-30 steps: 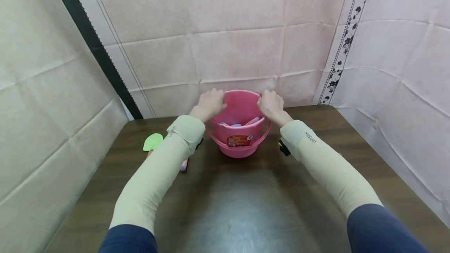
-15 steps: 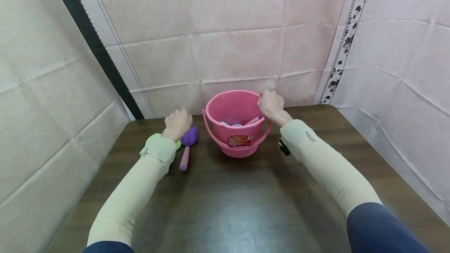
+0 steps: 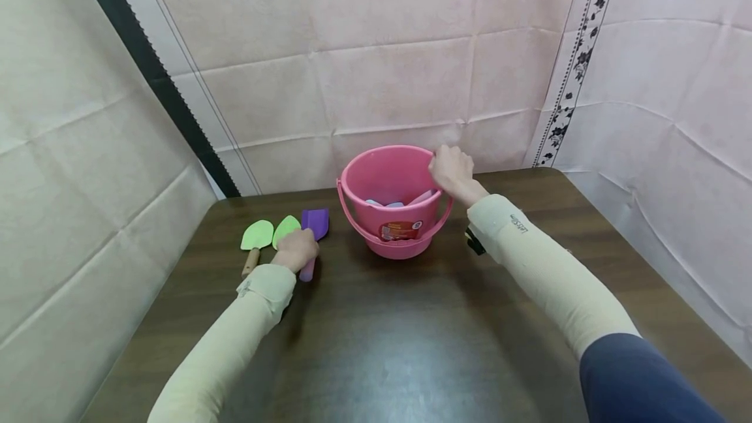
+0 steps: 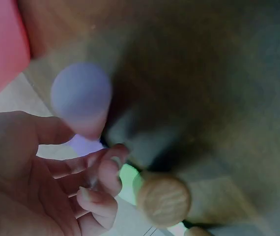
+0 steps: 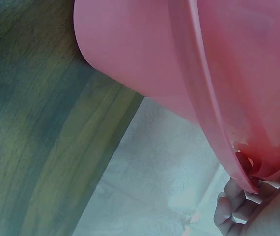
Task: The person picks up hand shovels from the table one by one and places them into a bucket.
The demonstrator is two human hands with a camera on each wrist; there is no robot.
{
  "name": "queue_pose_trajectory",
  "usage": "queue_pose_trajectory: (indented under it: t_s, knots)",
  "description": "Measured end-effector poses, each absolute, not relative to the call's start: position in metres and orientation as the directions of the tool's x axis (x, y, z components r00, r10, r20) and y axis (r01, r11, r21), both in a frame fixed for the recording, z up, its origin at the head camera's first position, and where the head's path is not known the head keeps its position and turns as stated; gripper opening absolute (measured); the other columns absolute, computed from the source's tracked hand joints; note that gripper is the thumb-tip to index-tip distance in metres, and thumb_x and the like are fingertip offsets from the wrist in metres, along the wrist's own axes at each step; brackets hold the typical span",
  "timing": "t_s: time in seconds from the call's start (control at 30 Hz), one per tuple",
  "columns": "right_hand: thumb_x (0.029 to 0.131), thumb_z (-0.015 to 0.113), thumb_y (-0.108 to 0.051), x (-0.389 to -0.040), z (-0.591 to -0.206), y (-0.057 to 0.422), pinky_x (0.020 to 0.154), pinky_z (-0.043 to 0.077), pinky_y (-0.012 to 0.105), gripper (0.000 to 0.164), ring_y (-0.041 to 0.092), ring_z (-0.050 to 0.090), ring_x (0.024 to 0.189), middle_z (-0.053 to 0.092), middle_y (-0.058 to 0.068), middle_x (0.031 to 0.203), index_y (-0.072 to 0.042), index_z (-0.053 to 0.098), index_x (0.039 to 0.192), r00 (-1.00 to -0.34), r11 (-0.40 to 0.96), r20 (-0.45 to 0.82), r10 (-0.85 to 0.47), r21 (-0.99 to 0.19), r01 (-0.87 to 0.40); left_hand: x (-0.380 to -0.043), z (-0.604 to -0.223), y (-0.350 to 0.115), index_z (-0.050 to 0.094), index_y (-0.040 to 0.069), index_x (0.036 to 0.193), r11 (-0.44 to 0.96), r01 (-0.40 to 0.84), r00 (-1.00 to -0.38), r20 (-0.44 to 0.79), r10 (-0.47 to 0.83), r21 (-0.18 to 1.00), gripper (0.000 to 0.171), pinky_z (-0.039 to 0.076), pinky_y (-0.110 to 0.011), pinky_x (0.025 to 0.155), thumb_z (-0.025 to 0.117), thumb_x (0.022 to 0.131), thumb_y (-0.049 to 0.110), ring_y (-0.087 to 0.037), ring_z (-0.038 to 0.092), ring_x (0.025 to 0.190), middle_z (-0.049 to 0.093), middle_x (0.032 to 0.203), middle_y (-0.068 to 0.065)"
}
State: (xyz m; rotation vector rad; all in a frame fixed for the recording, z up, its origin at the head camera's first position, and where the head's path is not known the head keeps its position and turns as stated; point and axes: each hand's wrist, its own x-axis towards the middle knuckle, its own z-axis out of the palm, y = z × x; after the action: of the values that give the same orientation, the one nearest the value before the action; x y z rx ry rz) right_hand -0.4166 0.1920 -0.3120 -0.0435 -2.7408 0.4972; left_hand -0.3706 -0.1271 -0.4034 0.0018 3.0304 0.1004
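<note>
A pink bucket [image 3: 370,215] stands upright near the back of the table, its handle hanging down in front. My right hand [image 3: 452,170] grips the right side of its rim; the right wrist view shows curled fingers [image 5: 235,194] at the handle joint. My left hand [image 3: 296,251] is over a purple-headed toy shovel [image 3: 316,220] lying left of the bucket. In the left wrist view the thumb is right at the shovel's handle [image 4: 81,91], with the other fingers loosely bent below. Two green toy shovels [image 3: 256,235] with wooden handles [image 4: 163,199] lie beside it; the hand partly hides one.
Light blue and pink pieces [image 3: 395,204] lie inside the bucket. Pale cloth [image 3: 399,90] hangs behind the table and at both sides. The brown wooden table [image 3: 388,344] stretches forward from the bucket.
My left hand has let go of the bucket's left rim, moved left and come down to the purple shovel. My right hand has stayed on the rim.
</note>
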Motion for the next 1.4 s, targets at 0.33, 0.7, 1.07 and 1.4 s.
queue_pose_trajectory:
  t_s: [0.33,0.7,1.07,1.4]
  knots:
    - [0.088,0.04,-0.021,-0.415,-0.308,0.189,0.067,0.045,0.046,0.025,0.032,0.061,0.08,0.063,0.014,0.088,-0.012,0.061,0.079,-0.933,0.94,0.346,0.098,-0.339,-0.027,-0.367,-0.419,-0.126,0.06,0.005,0.067,0.996,0.079,-0.997,0.007,0.079,0.033,0.025,0.044,-0.04,0.046,0.05,0.083,0.021,-0.024,0.057,0.058,0.059,0.068,-0.012]
    - [0.09,0.041,-0.022,-0.413,-0.314,0.188,0.065,0.044,0.044,0.024,0.029,0.06,0.075,0.061,0.011,0.08,-0.011,0.061,0.082,-0.941,0.936,0.327,0.091,-0.352,-0.032,-0.37,-0.417,-0.125,0.056,0.008,0.06,0.994,0.07,-0.995,0.081,0.063,0.084,0.027,0.041,-0.04,0.041,0.052,0.082,0.023,-0.025,0.057,0.055,0.057,0.063,-0.01]
    - [0.089,0.042,-0.021,-0.411,-0.312,0.189,0.066,0.044,0.044,0.024,0.03,0.06,0.076,0.061,0.012,0.082,-0.011,0.061,0.082,-0.937,0.933,0.338,0.093,-0.357,-0.036,-0.372,-0.397,-0.131,0.059,0.007,0.065,0.996,0.054,-0.989,0.141,0.043,0.072,0.022,0.04,-0.041,0.042,0.055,0.079,0.023,-0.027,0.059,0.058,0.06,0.065,-0.011]
    - [0.089,0.04,-0.022,-0.412,-0.311,0.189,0.068,0.044,0.046,0.024,0.032,0.06,0.08,0.062,0.014,0.086,-0.011,0.061,0.083,-0.936,0.935,0.338,0.101,-0.354,-0.026,-0.376,-0.387,-0.135,0.059,0.006,0.065,0.995,0.055,-0.982,0.182,0.039,0.082,0.022,0.042,-0.044,0.047,0.055,0.077,0.024,-0.031,0.061,0.062,0.061,0.066,-0.013]
